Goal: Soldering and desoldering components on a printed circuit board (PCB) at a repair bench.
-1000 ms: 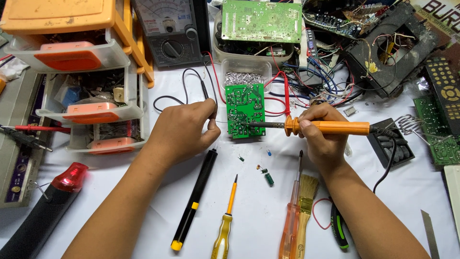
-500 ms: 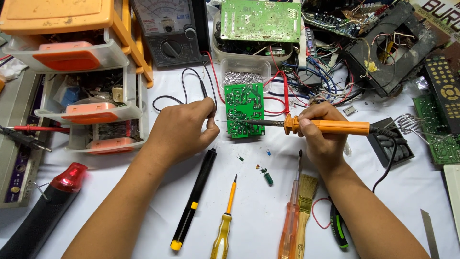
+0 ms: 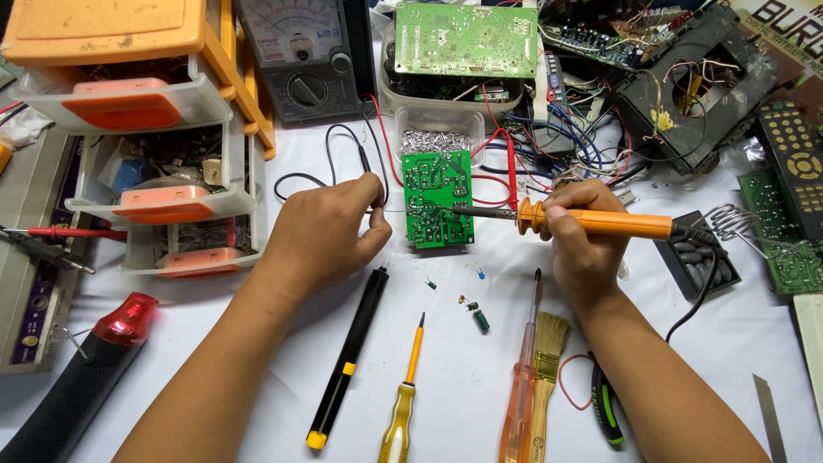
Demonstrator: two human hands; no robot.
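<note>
The green circuit board (image 3: 438, 199) lay flat between both hands, its long side running away from the person, the right hand (image 3: 583, 244) gripping the orange soldering iron (image 3: 591, 223) pointed leftward onto it, the left hand (image 3: 330, 231) pinching thin solder wire (image 3: 390, 211) at its left edge.

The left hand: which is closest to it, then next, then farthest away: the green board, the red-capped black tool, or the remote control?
Seen from the head camera, from the left hand:
1. Green board, just to its right.
2. Red-capped black tool, lower left on the table.
3. Remote control, far right edge.
</note>
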